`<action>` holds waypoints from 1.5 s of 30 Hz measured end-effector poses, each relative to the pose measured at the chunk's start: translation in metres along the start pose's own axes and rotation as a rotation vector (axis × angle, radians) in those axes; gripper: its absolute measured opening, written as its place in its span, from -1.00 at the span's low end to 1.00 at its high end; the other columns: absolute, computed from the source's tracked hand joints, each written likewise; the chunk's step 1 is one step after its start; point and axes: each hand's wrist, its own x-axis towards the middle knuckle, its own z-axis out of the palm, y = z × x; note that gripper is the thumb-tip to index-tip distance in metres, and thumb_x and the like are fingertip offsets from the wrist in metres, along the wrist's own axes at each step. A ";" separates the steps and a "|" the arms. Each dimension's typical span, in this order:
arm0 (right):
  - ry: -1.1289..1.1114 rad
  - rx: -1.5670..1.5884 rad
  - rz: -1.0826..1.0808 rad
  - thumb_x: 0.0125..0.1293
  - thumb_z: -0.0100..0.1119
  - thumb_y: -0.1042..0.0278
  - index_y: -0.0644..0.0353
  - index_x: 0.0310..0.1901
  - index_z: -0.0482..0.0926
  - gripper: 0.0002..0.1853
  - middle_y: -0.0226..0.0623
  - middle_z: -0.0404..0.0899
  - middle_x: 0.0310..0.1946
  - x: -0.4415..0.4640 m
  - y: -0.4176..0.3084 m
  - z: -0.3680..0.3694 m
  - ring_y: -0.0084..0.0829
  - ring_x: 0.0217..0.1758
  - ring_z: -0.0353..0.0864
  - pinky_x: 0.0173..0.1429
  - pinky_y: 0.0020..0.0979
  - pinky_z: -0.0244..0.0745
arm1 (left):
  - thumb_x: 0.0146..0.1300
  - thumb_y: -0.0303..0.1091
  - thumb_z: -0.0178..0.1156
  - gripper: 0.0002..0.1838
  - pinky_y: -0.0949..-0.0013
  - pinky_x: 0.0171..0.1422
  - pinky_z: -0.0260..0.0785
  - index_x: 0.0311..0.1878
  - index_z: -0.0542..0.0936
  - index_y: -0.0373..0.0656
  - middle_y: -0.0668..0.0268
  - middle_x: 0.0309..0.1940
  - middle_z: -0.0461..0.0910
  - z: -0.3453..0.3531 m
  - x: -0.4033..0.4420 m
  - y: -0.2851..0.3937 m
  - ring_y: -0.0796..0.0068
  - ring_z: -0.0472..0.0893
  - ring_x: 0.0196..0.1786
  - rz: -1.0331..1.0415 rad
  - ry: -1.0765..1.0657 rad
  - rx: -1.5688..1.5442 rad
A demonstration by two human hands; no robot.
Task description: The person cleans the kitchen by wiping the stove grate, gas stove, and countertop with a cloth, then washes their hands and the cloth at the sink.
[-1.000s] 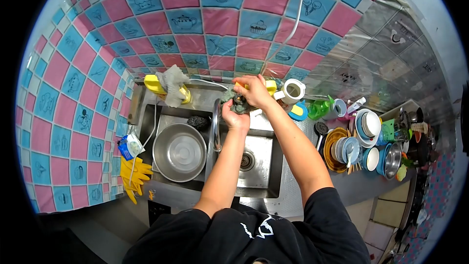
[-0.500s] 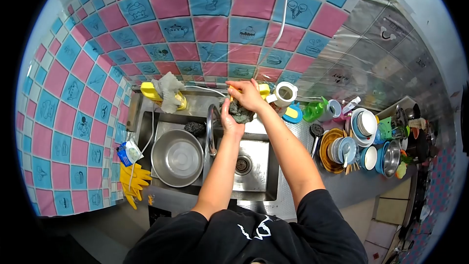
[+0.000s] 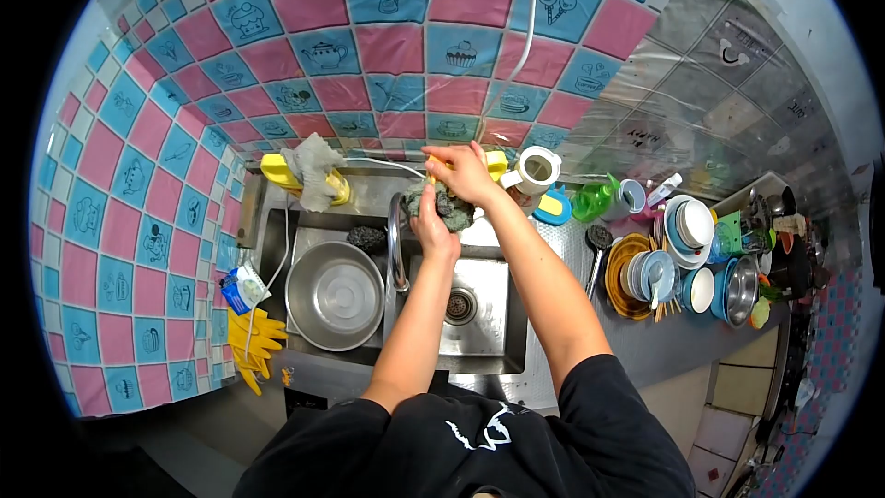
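Observation:
Both my hands meet over the back of the right sink basin, beside the curved faucet (image 3: 397, 249). A bunched grey-green cloth (image 3: 454, 212) is between them. My left hand (image 3: 435, 229) is closed at its left side, fingers pointing up. From above, my right hand (image 3: 464, 175) bends over the cloth with curled fingers. A small yellow thing (image 3: 432, 166) shows at the right fingertips; its kind is unclear. Just to the right stands a white mug-like pitcher (image 3: 536, 171), near a blue and yellow sponge (image 3: 553, 207).
A metal pot (image 3: 334, 295) sits in the left basin, with a dark scouring pad (image 3: 367, 240) behind it. Yellow rubber gloves (image 3: 255, 346) hang at the left edge. On the right counter are a green bottle (image 3: 595, 196), stacked bowls (image 3: 650, 277) and a brown tray (image 3: 616, 300).
The view has shifted slightly. The cloth shows more widely below my right hand, and the fingers of both hands have moved a little on it.

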 end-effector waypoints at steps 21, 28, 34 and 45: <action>0.577 0.358 0.277 0.26 0.04 0.37 0.25 -0.15 0.57 -0.79 -0.12 0.60 -0.22 -0.126 -0.020 0.024 -0.31 -0.12 0.57 -0.03 -0.40 0.41 | 0.17 -0.27 0.06 -0.76 0.22 0.17 0.30 -0.14 0.49 -0.17 0.25 -0.15 0.55 -0.094 -0.028 0.001 0.29 0.52 -0.05 -0.493 -0.164 -0.029; 0.642 0.524 0.337 0.28 -0.01 0.48 0.37 -0.20 0.56 -0.82 -0.24 0.63 -0.32 -0.163 -0.029 0.037 -0.52 -0.22 0.57 -0.08 -0.51 0.43 | 0.18 -0.42 0.10 -0.70 0.27 0.09 0.36 -0.01 0.42 -0.26 0.25 -0.05 0.49 -0.038 -0.011 -0.014 0.37 0.49 0.00 -0.189 -0.157 -0.025; 0.718 0.613 0.336 0.28 0.00 0.47 0.36 -0.22 0.56 -0.83 -0.24 0.62 -0.35 -0.164 -0.032 0.032 -0.53 -0.25 0.57 -0.10 -0.52 0.43 | 0.17 -0.52 0.09 -0.64 0.37 0.10 0.28 0.06 0.37 -0.31 0.24 -0.01 0.46 0.001 -0.011 -0.006 0.41 0.47 -0.01 0.105 -0.111 0.136; 0.742 1.282 0.614 0.39 -0.13 0.23 0.20 0.11 0.37 -0.65 -0.27 0.53 -0.11 -0.167 -0.024 0.041 -0.49 -0.06 0.51 -0.03 -0.47 0.43 | 0.19 -0.38 0.04 -0.69 0.33 0.13 0.34 0.02 0.42 -0.22 0.30 -0.05 0.49 -0.054 -0.062 0.008 0.41 0.49 0.00 -0.227 -0.341 0.179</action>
